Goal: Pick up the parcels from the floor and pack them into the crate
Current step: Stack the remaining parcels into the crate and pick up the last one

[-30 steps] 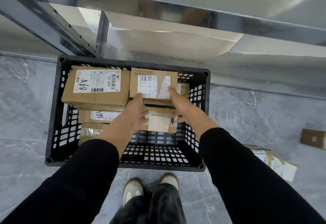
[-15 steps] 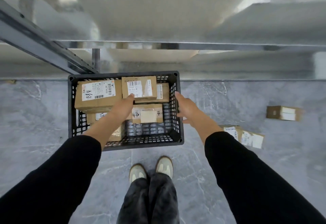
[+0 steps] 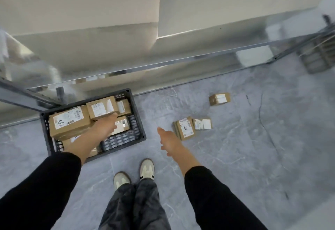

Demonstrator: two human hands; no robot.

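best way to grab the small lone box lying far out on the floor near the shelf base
Probably from above: the small lone box lies flat on the grey floor, label up, clear of the other parcels, so all its sides are free. Pinch across its two shorter-spaced side faces, fingers down each side. The right hand, empty and open, is the nearer one; the left hand is over the crate.

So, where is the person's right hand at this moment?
In the head view, the right hand is empty, over the floor, between the crate and the nearest floor parcels.
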